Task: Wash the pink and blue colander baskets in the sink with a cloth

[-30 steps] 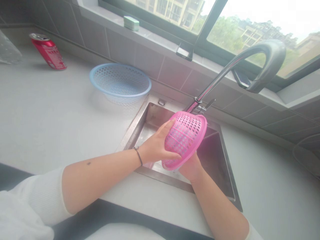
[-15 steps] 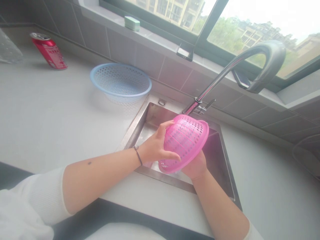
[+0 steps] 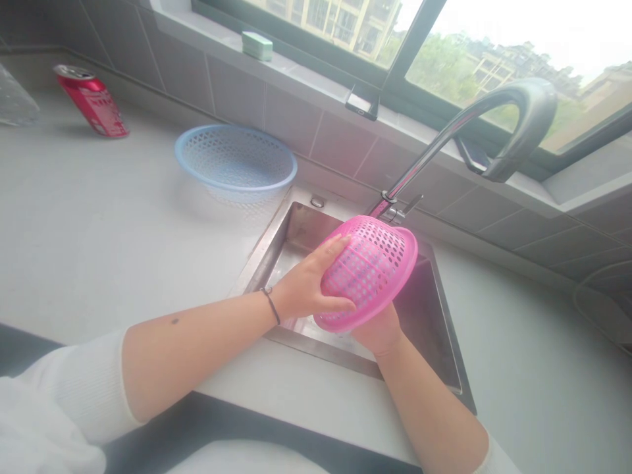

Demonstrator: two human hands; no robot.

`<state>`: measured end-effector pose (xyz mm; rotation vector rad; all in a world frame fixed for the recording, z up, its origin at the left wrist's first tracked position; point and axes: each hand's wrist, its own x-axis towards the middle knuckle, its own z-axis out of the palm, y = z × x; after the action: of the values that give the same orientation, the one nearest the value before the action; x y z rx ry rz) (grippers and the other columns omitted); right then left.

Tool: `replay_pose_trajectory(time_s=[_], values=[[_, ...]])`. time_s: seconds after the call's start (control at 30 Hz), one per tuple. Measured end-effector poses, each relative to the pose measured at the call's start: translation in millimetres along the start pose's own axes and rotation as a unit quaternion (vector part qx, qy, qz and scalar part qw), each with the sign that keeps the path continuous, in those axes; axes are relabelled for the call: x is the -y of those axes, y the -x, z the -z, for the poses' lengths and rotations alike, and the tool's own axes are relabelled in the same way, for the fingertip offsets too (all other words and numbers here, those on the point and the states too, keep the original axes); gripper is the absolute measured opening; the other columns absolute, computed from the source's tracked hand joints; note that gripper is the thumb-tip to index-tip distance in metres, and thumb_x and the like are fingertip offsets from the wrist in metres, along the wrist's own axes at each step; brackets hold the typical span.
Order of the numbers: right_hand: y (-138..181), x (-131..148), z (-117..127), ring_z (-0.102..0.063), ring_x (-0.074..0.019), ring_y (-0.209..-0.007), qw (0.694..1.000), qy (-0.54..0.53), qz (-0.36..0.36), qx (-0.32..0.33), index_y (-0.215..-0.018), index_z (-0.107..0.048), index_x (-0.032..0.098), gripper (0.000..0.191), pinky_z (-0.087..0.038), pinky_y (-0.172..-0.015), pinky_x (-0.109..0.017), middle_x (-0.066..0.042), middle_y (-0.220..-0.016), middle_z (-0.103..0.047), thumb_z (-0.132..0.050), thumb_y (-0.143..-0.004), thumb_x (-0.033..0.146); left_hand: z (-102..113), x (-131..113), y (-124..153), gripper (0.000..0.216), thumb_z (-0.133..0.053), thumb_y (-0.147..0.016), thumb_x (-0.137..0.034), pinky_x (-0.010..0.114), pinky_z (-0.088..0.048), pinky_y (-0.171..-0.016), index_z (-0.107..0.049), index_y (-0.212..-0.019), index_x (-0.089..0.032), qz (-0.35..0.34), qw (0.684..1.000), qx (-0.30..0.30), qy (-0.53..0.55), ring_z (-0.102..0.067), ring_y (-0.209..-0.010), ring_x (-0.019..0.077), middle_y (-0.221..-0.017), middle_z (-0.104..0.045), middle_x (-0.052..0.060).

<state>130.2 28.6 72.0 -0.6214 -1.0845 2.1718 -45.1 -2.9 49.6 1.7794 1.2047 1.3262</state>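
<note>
A pink plastic colander with rows of holes is held tilted on its side above the steel sink. My left hand grips its rounded outer wall, thumb and fingers spread around it. My right hand reaches in behind the rim on the open side; its fingers are hidden by the colander, so I cannot see whether they grip it or hold anything else. Behind the colander rises the chrome faucet, its spout curving to the right.
Left of the sink, a light blue perforated basket sits on the white counter. Farther left stands a red drink can near a clear plastic bag. A pale green block lies on the windowsill.
The colander has turned a little in my hands and risen slightly. My left fingers have moved farther over its outer wall. The view has shifted slightly.
</note>
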Motion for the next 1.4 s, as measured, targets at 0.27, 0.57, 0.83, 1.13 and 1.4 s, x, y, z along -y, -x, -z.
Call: replay_pose_trajectory(time_s=[0.27, 0.57, 0.83, 1.13, 1.4], values=[[-0.5, -0.3, -0.7, -0.056, -0.0280, -0.137, 0.999, -0.019, -0.015, 0.025, -0.137, -0.063, 0.034, 0.051, -0.041, -0.119, -0.057, -0.003, -0.149, -0.059, -0.065, -0.091, 0.056, -0.5, -0.5, -3.1, 0.113, -0.084, -0.071, -0.051, 0.062, -0.025, -0.126, -0.023, -0.163, -0.026, 0.016, 1.000, 0.003, -0.008, -0.032, -0.153, 0.0401, -0.166, -0.032, 0.017], [4.0, 5.5, 5.4, -0.046, -0.0280, -0.146, 0.999, -0.020, 0.034, -0.022, -0.136, -0.062, 0.034, 0.050, -0.032, -0.124, -0.060, -0.005, -0.146, -0.061, -0.052, -0.096, 0.061, -2.6, 3.7, -0.9, 0.110, -0.085, -0.072, -0.045, 0.060, -0.026, -0.126, -0.025, -0.163, -0.027, -0.016, 0.998, 0.045, -0.041, -0.030, -0.154, 0.0401, -0.168, -0.030, 0.016], [1.0, -3.8, -2.8, -0.056, -0.0284, -0.137, 1.000, 0.006, -0.012, -0.001, -0.139, -0.060, 0.036, 0.050, -0.039, -0.119, -0.059, -0.004, -0.152, -0.057, -0.066, -0.092, 0.051, -1.5, 0.2, -3.7, 0.112, -0.084, -0.071, -0.056, 0.059, -0.027, -0.126, -0.028, -0.161, -0.017, 0.026, 1.000, 0.000, -0.013, -0.033, -0.152, 0.0407, -0.165, -0.034, 0.022], [2.0, 21.6, 7.7, -0.041, -0.0323, -0.149, 0.999, -0.023, 0.038, -0.024, -0.135, -0.062, 0.034, 0.062, -0.032, -0.121, -0.065, -0.006, -0.150, -0.057, -0.050, -0.089, 0.074, -4.4, 5.6, 1.4, 0.115, -0.090, -0.062, -0.059, 0.063, -0.032, -0.121, -0.032, -0.156, -0.029, -0.039, 0.999, 0.026, -0.001, -0.040, -0.148, 0.0424, -0.161, -0.039, 0.019], [2.3, 12.8, -2.0, -0.046, -0.0293, -0.146, 0.999, -0.030, 0.024, -0.005, -0.132, -0.065, 0.033, 0.050, -0.036, -0.121, -0.060, -0.003, -0.146, -0.061, -0.063, -0.089, 0.060, -2.7, 4.4, -1.9, 0.100, -0.090, -0.065, -0.056, 0.060, -0.036, -0.121, -0.046, -0.150, -0.029, -0.022, 0.999, -0.025, 0.012, -0.048, -0.142, 0.0399, -0.156, -0.050, 0.013]])
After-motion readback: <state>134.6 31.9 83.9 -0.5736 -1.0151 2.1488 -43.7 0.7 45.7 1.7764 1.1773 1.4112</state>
